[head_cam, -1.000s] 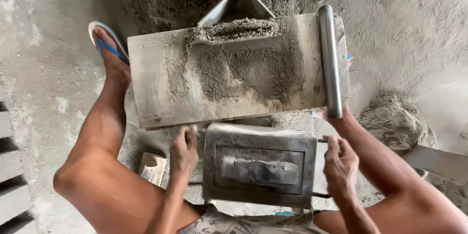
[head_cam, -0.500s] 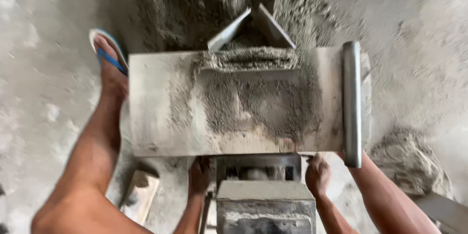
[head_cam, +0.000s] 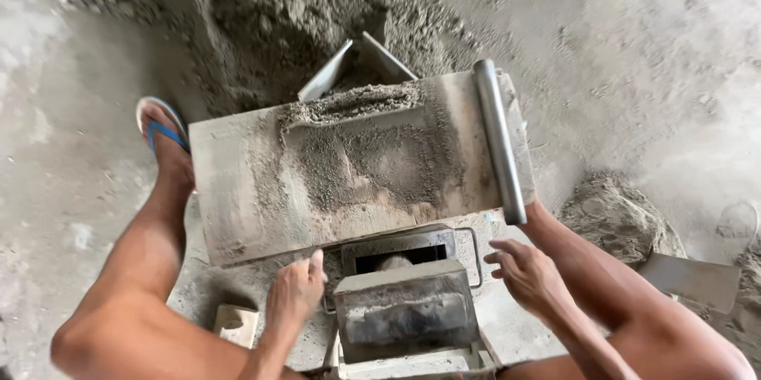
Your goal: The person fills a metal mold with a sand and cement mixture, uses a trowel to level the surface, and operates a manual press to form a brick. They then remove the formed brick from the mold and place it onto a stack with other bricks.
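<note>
Beside grey metal mould | left hand loosely curled, right hand open (both empty) | sandy board above

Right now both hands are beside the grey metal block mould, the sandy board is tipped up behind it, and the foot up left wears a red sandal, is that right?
Not quite. In the head view the sandal is blue, not red. The rest holds: the left hand and right hand flank the grey metal mould, and the sandy board stands tipped up behind it.
</note>
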